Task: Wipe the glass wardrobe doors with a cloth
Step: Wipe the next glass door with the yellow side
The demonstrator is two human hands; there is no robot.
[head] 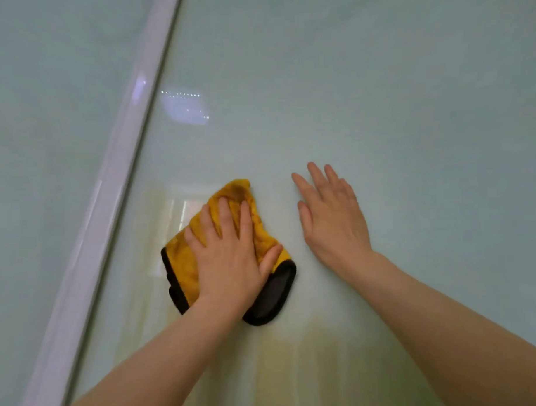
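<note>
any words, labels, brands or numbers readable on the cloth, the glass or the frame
None. No text shows anywhere in this view.
Cloth: yellow with a black edge, no tag or logo in sight.
Glass door: plain, only a reflected patch of light with a row of bright dots, no writing.
Frame: plain white, no label.

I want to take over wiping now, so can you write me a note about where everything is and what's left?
Left hand: flat, fingers straight, pressing the yellow cloth on the glass door.
Right hand: open, flat on the glass beside the cloth, holding nothing.
White frame runs to the left of the cloth.
Done: cannot tell which parts are wiped.
Left: wipe the glass above and to the right, then the pane left of the frame.
</note>
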